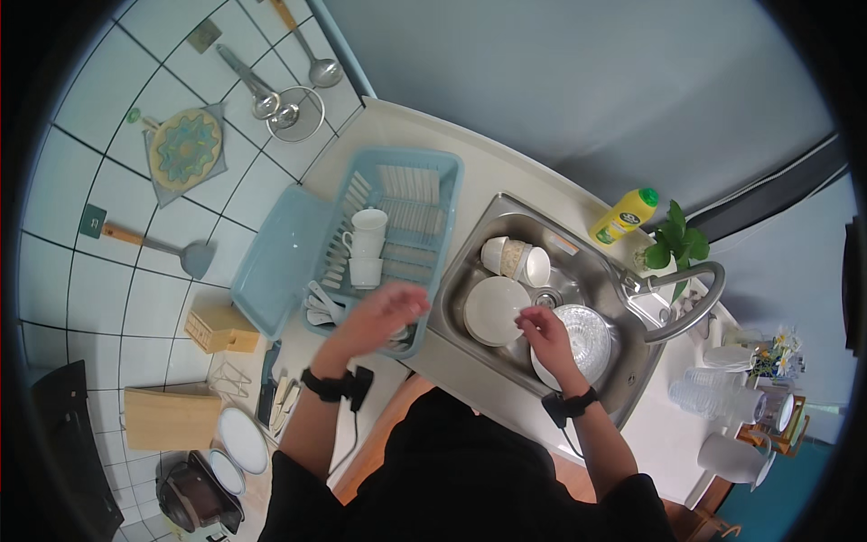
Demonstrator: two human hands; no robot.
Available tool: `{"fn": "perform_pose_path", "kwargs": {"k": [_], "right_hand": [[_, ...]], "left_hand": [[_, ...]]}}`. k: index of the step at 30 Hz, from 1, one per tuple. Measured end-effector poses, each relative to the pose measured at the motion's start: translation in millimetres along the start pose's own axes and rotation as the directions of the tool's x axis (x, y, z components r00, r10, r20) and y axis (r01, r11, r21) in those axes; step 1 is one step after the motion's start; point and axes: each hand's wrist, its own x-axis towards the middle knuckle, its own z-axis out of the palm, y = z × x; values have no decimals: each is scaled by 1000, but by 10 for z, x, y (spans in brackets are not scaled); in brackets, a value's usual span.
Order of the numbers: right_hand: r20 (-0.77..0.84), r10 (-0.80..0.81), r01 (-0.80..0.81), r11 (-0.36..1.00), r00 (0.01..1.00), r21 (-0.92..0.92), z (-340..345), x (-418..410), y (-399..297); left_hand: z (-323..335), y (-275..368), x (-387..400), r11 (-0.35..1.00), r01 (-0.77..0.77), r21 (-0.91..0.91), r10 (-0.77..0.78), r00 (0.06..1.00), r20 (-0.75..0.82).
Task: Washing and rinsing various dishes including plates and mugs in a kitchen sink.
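My left hand (387, 315), slightly blurred, is over the near end of a blue plastic dish rack (447, 196); nothing shows in it. White cups (366, 251) stand nested in the rack, beside white spoons (325, 305). My right hand (544, 333) is above the steel sink, between a white bowl (498, 308) and a patterned glass plate (588, 345). Its fingers are bent, and whether they touch the bowl's rim is unclear. Several small bowls (515, 260) lie on their sides in a row at the sink's far left.
A curved faucet (704, 298) rises at the sink's right edge. Behind the sink stand a yellow cleaner bottle (623, 218) and a green plant (677, 244). The rack's blue lid (281, 261) leans at the left, near knives (281, 403). Glasses (725, 396) and a white pitcher (735, 457) stand right.
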Motion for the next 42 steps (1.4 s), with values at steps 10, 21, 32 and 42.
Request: {"fn": "perform_pose_path", "kwargs": {"k": [10, 21, 32, 42], "right_hand": [[460, -234, 374, 895, 857, -243, 1670, 1197, -1130], [548, 177, 351, 601, 817, -718, 2613, 2438, -586], [319, 216, -1, 830, 923, -558, 2670, 2637, -341], [252, 265, -182, 934, 931, -308, 2281, 2344, -765]], "left_hand": [[-1480, -934, 976, 774, 316, 548, -6, 870, -493], [-1404, -1401, 1085, 514, 382, 768, -214, 924, -316], [-1271, -1098, 1128, 766, 513, 387, -296, 816, -496], [-1120, -891, 1141, 757, 328, 566, 39, 841, -540]]}}
